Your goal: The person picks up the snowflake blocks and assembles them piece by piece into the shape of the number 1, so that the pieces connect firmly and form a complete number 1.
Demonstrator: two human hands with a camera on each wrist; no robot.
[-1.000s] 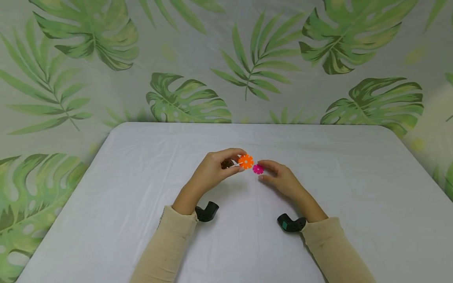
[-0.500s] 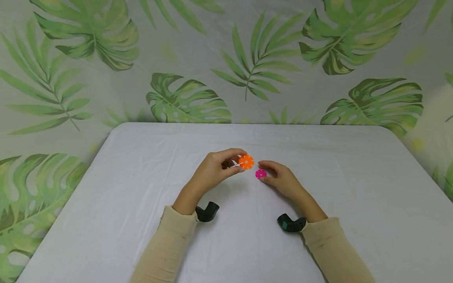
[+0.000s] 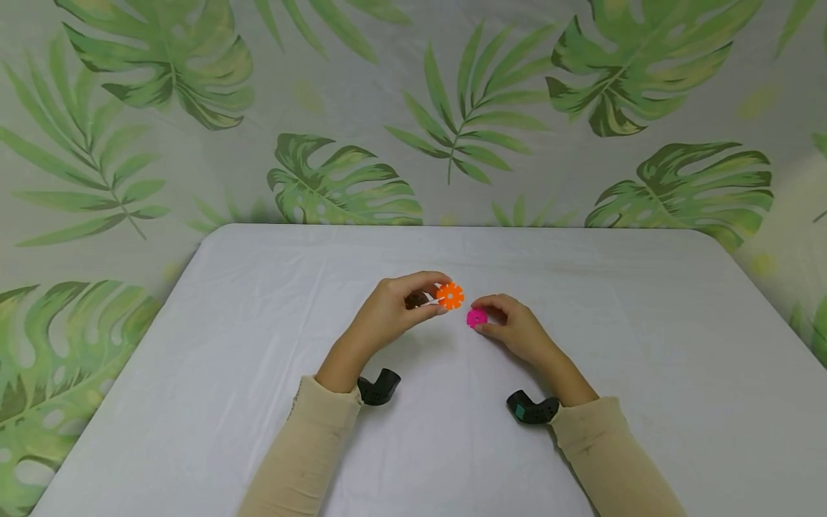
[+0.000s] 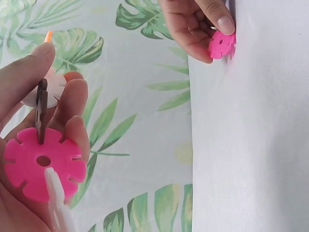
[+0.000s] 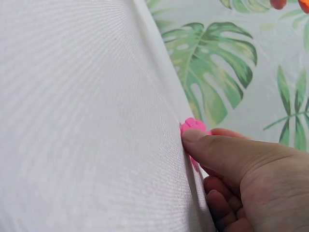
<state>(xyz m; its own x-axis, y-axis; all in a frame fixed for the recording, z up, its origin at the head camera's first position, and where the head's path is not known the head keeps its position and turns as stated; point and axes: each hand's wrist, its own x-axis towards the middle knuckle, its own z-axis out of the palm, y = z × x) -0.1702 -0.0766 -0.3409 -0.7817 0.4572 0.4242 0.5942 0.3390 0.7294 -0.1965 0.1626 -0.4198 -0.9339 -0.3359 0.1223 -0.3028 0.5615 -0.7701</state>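
Note:
My left hand (image 3: 381,309) holds a chain of notched plastic discs that slot into each other. An orange disc (image 3: 450,296) faces outward at its fingertips. The left wrist view shows more of the chain: a white disc (image 4: 57,91), a brown disc (image 4: 40,113) seen edge-on, a pink disc (image 4: 26,166) near the palm, and another white disc (image 4: 57,198) edge-on at the bottom. Between thumb and fingers, my right hand (image 3: 522,329) pinches a separate pink disc (image 3: 476,319), close to the orange one but apart from it. The thumb covers part of this disc (image 5: 194,123) in the right wrist view.
A white cloth covers the table (image 3: 452,445) beneath both hands. Behind it hangs a leaf-printed backdrop (image 3: 362,108). Black wrist cameras stick out from the left cuff (image 3: 379,387) and the right cuff (image 3: 532,407).
The loose pink disc has shifted slightly down and right, away from the orange disc, and turned between the right hand's fingers. My left hand has stayed almost still.

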